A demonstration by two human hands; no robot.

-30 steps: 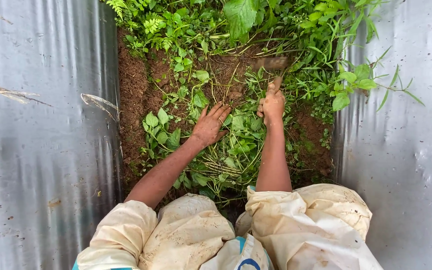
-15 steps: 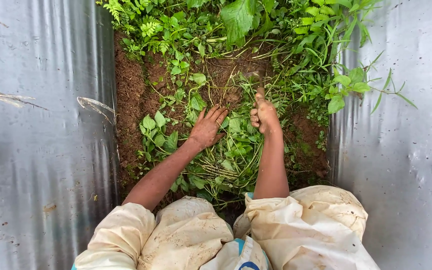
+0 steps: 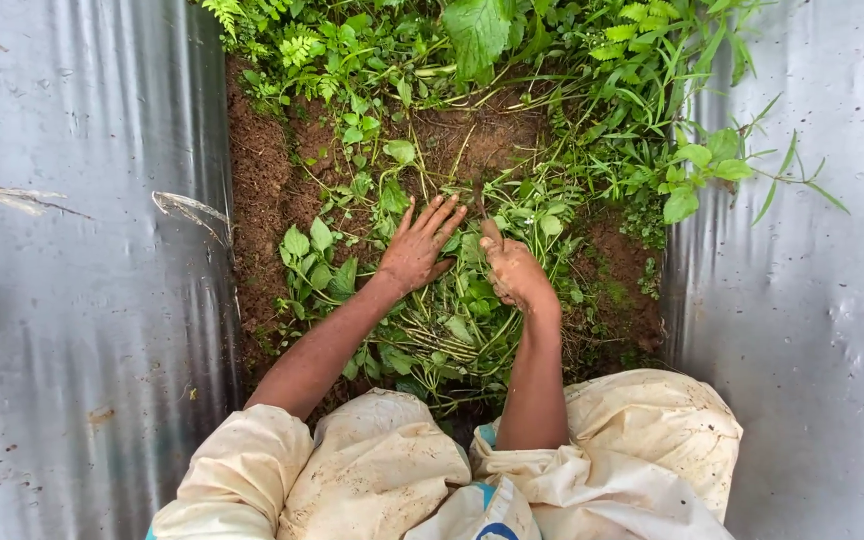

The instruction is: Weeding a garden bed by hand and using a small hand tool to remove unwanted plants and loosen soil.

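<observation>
1. The person's left hand [image 3: 417, 250] lies flat on a heap of loose green weeds [image 3: 452, 335], palm down, fingers spread and pointing away from the body. It grips nothing; it only rests on the leaves.
2. The right hand [image 3: 514, 272] sits just beside the left, a narrow gap between them. It is smeared with soil and curled, knuckles up, pressed into the same heap. Whether its fingers are closed around any stems cannot be told, since the fingertips are hidden in the leaves.
3. The weeds lie in the middle of a strip of brown soil [image 3: 257, 190], right under both hands and close in front of the person's knees. They are a tangle of thin pale stems and small rounded leaves.
4. The soil strip runs between two sheets of shiny silver plastic, one sheet [image 3: 82, 300] on the left and another sheet [image 3: 812, 330] on the right.
5. Beyond the hands, at the far end of the strip, living plants [image 3: 552, 60] grow thick: ferns, grasses and one broad leaf [image 3: 477, 30].
6. A leafy sprig [image 3: 697, 170] hangs over the edge of the right-hand sheet.
7. The person's cream-coloured trousers [image 3: 382, 470], marked with dirt, fill the bottom of the view, both bare forearms reaching forward from them.
</observation>
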